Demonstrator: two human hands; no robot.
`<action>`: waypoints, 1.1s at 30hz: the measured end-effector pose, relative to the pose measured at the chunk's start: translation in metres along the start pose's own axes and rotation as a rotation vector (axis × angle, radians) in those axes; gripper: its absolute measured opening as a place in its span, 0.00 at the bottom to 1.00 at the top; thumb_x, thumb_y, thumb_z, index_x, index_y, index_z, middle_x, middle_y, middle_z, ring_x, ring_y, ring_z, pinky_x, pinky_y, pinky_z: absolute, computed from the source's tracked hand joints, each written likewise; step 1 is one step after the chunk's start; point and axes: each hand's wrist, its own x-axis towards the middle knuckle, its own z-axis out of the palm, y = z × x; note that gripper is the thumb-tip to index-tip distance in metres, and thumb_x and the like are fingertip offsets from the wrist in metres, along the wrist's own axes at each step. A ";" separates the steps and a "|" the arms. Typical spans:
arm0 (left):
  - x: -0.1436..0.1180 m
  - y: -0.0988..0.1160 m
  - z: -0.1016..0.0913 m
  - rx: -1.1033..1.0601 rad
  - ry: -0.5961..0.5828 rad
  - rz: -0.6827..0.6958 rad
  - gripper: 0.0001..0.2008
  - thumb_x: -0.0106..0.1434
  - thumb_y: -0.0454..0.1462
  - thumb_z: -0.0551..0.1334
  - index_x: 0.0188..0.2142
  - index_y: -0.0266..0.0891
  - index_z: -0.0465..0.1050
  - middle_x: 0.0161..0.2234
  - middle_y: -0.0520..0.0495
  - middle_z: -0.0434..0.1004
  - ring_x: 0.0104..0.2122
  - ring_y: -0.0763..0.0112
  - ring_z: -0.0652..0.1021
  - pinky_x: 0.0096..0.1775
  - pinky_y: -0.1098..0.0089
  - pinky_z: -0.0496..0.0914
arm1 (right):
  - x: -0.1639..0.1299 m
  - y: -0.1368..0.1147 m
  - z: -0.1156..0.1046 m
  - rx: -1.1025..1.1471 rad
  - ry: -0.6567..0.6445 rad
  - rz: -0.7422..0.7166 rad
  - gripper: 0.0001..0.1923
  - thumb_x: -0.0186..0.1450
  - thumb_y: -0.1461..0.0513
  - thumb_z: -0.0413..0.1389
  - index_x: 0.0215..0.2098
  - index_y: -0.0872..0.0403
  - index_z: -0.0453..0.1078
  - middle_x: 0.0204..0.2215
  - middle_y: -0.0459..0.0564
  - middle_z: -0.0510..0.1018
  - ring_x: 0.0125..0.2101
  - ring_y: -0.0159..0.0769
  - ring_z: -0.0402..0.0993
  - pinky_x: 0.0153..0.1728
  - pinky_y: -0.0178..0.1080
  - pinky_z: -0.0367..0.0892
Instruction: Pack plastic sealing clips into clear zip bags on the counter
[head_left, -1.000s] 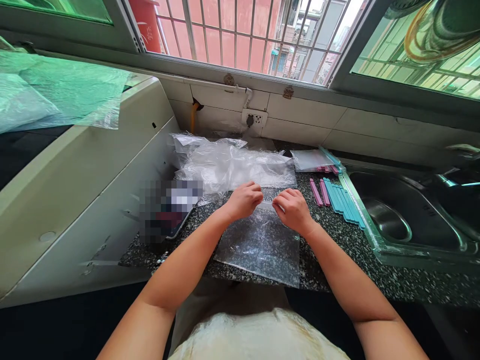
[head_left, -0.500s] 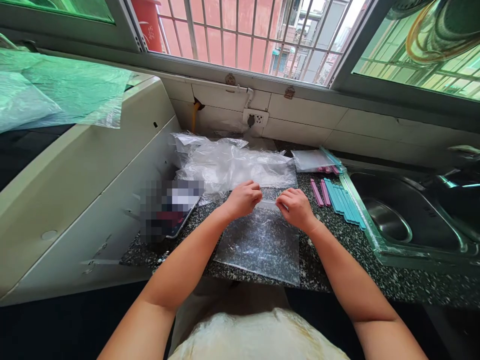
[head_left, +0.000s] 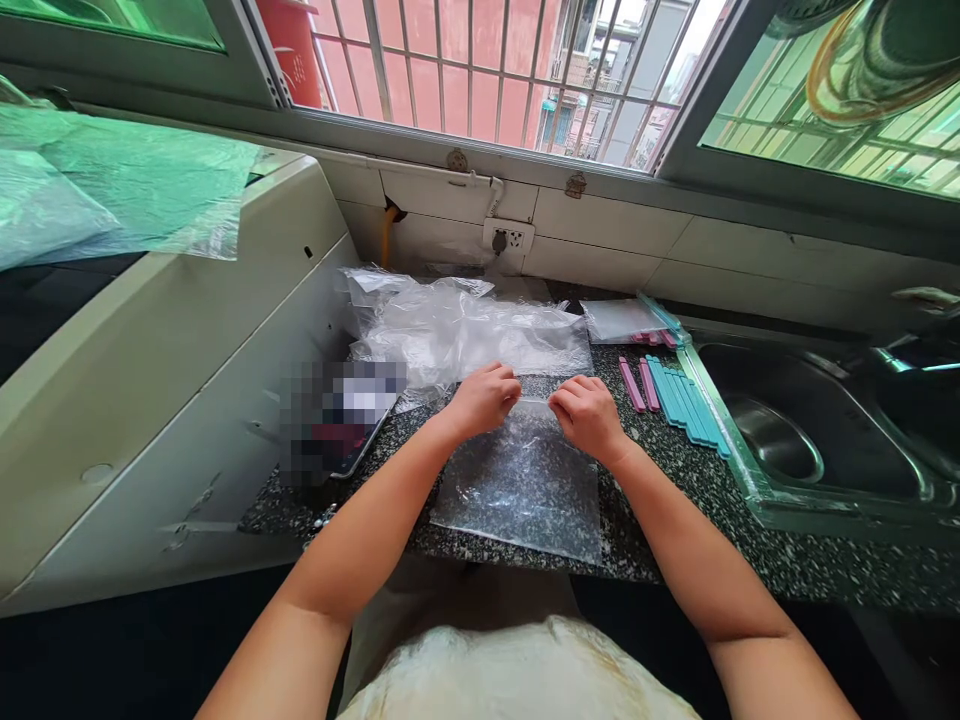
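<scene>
A clear plastic bag [head_left: 525, 490] lies flat on the speckled counter, its far edge raised a little between my two hands. My left hand [head_left: 486, 400] pinches that edge at its left part, fingers closed. A short way to the right, my right hand [head_left: 589, 415] pinches the same edge, also closed. Just beyond them spreads a heap of crumpled clear plastic bags [head_left: 465, 325]. To the right of my right hand lie pink strips [head_left: 639, 384] and a row of turquoise strips [head_left: 686, 405].
A steel sink [head_left: 817, 420] is set in at the right. A tablet-like device [head_left: 367, 430], partly blurred out, rests at left beside a pale appliance side [head_left: 225, 400]. A stack of clear bags [head_left: 619, 320] lies at the back, below a wall socket [head_left: 508, 238] and barred window.
Both hands keep their pinch on the bag's far edge, with hardly any movement. The whole view has shifted very slightly.
</scene>
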 end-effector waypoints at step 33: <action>0.001 0.003 0.000 0.037 0.002 0.032 0.09 0.60 0.32 0.53 0.27 0.36 0.71 0.29 0.45 0.71 0.33 0.65 0.69 0.36 0.67 0.65 | 0.000 -0.006 0.000 0.043 0.014 -0.024 0.09 0.63 0.62 0.51 0.27 0.54 0.70 0.26 0.48 0.75 0.32 0.36 0.63 0.36 0.38 0.54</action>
